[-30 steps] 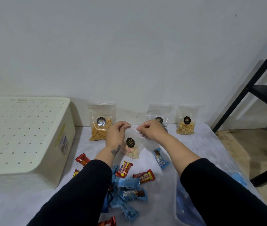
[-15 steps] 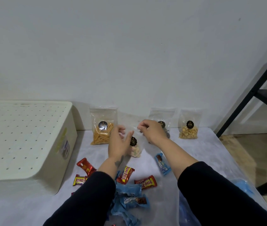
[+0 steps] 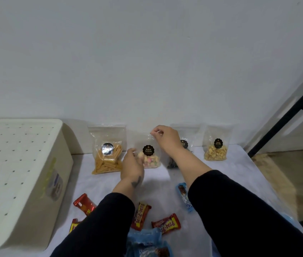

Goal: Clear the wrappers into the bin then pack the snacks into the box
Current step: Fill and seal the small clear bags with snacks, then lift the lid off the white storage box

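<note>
A clear pouch of coloured biscuits (image 3: 150, 158) stands upright on the white table (image 3: 165, 182) near the wall. My right hand (image 3: 167, 138) pinches its top edge. My left hand (image 3: 131, 164) touches its lower left side with fingers loosely curled. Other clear pouches stand along the wall: yellow sticks (image 3: 107, 156), a dark snack (image 3: 184, 145) partly hidden behind my right arm, and pale crackers (image 3: 215, 149). Red bars (image 3: 166, 223) and blue wrappers (image 3: 147, 243) lie near my sleeves.
A cream perforated box (image 3: 17, 175) lies upside down at the left. A blue bar (image 3: 183, 195) lies by my right forearm. A black metal frame (image 3: 286, 115) stands at the right over a wooden floor. Something blue (image 3: 287, 219) peeks out at the table's right edge.
Both hands have carried the biscuit pouch away from me and stood it by the wall between the stick pouch and the dark pouch. The left hand dropped from the top to its lower side.
</note>
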{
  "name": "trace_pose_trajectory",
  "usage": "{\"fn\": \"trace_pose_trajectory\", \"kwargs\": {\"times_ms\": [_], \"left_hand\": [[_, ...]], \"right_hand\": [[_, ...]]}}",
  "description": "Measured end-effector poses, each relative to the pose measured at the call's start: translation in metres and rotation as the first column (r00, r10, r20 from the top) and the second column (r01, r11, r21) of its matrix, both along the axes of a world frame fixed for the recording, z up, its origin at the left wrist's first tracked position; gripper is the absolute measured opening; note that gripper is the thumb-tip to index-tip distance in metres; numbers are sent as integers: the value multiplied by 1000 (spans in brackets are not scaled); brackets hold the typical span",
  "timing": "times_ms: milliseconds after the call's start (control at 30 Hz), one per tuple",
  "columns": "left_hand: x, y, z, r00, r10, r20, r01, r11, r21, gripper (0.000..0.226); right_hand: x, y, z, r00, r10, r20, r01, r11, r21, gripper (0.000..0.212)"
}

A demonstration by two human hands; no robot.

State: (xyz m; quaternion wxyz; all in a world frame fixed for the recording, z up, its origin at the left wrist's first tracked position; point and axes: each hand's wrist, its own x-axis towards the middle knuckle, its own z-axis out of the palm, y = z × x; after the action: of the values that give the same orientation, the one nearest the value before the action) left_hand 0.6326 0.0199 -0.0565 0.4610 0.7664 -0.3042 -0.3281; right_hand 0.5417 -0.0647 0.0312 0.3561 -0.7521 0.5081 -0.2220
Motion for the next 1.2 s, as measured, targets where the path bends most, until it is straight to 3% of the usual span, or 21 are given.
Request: {"fn": "trace_pose_trajectory", "kwargs": {"times_ms": [167,267,433,633,967,1200], "left_hand": [[1,16,21,990,-4,144,-2,999,39,51],[3,34,49,960,-112,255,89,991,99,54],[6,93,105,748,-437,499,293,893,341,46],[9,192,151,622,-501,602,267,858,438,37],[114,330,185,676,-311,668,46,923,383,46],[250,371,193,696,-237,678,-107,899,424,54]], "right_hand": [[-12,16,23,998,12,-69,-16,998,-58,27],[-24,44,38,985,40,-170,-54,995,-79,30],[-48,119,67,885,221,-410,-238,971,10,31],[-61,209,92,796,300,-525,-358,934,-9,39],[7,305,119,784,367,-500,-442,896,-36,39],[109,298,105,835,267,-481,-330,943,-49,47]]}}
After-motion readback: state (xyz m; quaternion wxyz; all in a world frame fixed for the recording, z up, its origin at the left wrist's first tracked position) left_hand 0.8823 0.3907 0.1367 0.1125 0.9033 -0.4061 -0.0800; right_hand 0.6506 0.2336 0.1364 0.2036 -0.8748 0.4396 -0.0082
